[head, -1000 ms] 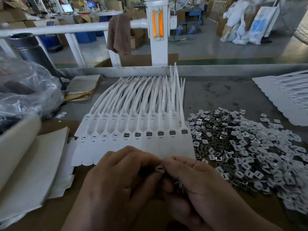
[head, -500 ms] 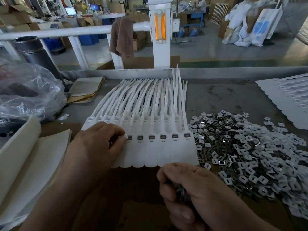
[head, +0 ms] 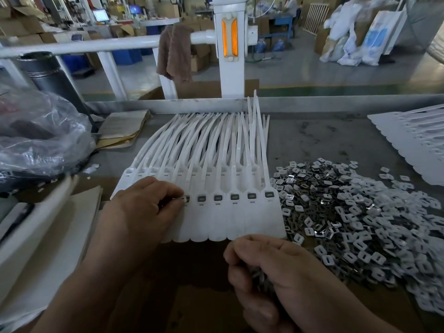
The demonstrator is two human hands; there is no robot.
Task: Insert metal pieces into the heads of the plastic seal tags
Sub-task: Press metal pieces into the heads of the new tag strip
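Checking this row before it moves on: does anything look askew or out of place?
One thing: at the right end of the row of seal tags, a few tails stick up past the back rail, while the rest lie low and fan leftward. The metal pieces sit in a loose heap beside them.

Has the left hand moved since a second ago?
Yes. The left hand went away from the right hand, forward and left onto the seal tags, now at their heads.

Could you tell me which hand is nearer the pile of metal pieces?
Right. The right hand is beside the pile; the left hand is over the tag heads.
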